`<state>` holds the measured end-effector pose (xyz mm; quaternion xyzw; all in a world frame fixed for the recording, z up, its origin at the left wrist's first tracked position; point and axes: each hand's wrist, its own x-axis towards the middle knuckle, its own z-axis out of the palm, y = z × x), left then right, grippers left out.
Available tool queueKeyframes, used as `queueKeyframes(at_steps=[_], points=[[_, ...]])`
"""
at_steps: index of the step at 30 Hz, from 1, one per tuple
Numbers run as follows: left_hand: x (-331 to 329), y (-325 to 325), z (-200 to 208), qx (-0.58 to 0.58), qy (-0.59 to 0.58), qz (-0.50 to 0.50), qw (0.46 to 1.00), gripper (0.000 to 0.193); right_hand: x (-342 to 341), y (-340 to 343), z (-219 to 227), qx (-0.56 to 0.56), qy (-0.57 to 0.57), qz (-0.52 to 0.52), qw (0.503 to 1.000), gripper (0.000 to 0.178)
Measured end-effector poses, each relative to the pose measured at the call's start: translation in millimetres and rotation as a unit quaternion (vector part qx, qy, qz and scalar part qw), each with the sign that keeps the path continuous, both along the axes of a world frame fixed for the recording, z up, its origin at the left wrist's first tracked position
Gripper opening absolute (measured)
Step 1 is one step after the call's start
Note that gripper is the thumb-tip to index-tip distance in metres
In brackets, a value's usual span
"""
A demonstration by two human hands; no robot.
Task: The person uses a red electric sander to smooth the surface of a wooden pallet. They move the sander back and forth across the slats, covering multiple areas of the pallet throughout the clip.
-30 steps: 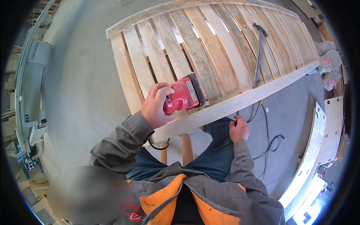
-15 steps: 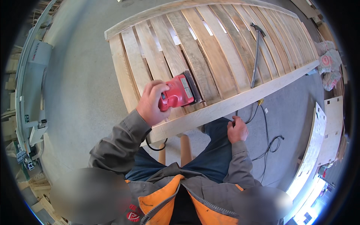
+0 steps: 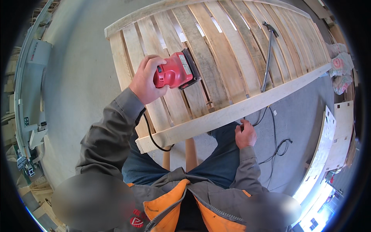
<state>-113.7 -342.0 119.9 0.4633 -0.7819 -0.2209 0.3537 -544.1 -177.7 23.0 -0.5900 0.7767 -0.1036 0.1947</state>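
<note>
My left hand (image 3: 148, 79) is wrapped round the body of a red electric sander (image 3: 174, 71). Its dark sanding pad is tilted against the slats of a long wooden slatted panel (image 3: 218, 79), left of the panel's middle. A black cord (image 3: 148, 129) runs from under my left wrist over the front rail. My right hand (image 3: 245, 134) rests on my right knee, below the front rail, with fingers loosely curled and nothing visible in them. Farther right, a hammer (image 3: 268, 58) lies across the slats, its head away from me.
Dark cables (image 3: 275, 150) lie looped on the grey floor at the right. Pale boards with holes (image 3: 319, 143) stand beyond them. Patterned cloth (image 3: 342, 69) bunches past the panel's right end. A long metal machine (image 3: 23, 96) runs along the left.
My left hand has moved the sander away from me and slightly left, off the area near the front rail. My right hand stays on my knee.
</note>
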Motion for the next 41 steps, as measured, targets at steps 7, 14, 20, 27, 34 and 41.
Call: queueKeyframes(at_steps=[7,14,20,27,34,41], points=[[13,-27,-1,-0.007,-0.001,0.0,1.0,0.075,4,-5,7,0.017,0.008,-0.002,1.0,0.031],[29,-59,0,-0.01,0.002,0.006,1.0,0.074,5,-7,6,0.026,0.016,0.004,1.0,0.03],[41,-82,-2,-0.016,-0.005,0.007,1.0,0.073,12,-14,9,0.055,0.033,0.005,0.998,0.025],[55,-106,-3,0.007,-0.011,0.021,1.0,0.072,12,-15,9,0.051,0.044,0.019,0.998,0.021],[70,-140,-2,0.003,-0.021,0.029,0.999,0.072,14,-18,7,0.024,0.051,0.029,0.998,0.021],[87,-173,-6,-0.015,-0.03,0.038,0.999,0.07,11,-21,4,0.021,0.039,0.044,0.998,0.048]])
